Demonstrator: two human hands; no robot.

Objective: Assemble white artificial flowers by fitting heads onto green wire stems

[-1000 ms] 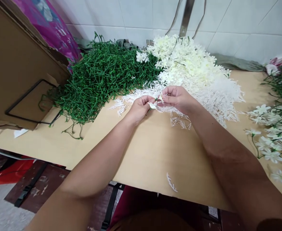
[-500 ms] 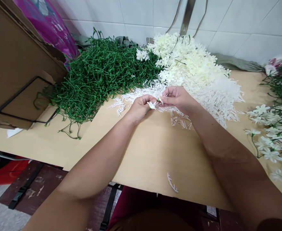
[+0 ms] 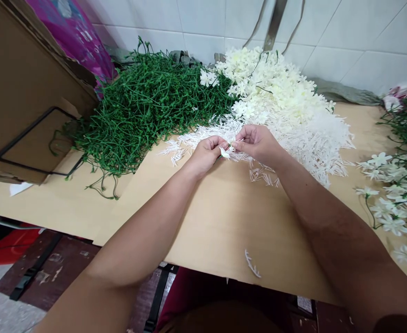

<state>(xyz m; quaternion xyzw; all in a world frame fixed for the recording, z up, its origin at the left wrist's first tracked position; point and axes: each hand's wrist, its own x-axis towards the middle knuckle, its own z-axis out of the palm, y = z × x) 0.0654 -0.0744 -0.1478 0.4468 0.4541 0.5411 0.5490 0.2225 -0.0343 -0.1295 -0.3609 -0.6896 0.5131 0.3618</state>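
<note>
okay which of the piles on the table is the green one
The heap of green stems at the back left, beside the cardboard box. The piles to its right are cream blossoms and white stamen sprigs.

Two hands, the left hand (image 3: 205,155) and the right hand (image 3: 259,144), pinch one small white flower (image 3: 225,152) between the fingers. Beyond the fingers lie one green stem pile (image 3: 144,111) and one white flower pile (image 3: 273,92).

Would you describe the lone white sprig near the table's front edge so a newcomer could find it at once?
Start at the tan table, whose far side carries a green stem pile and a white flower pile. Come towards the near edge, between the two forearms. The small white sprig lies alone on bare board, apart from every pile.
</note>
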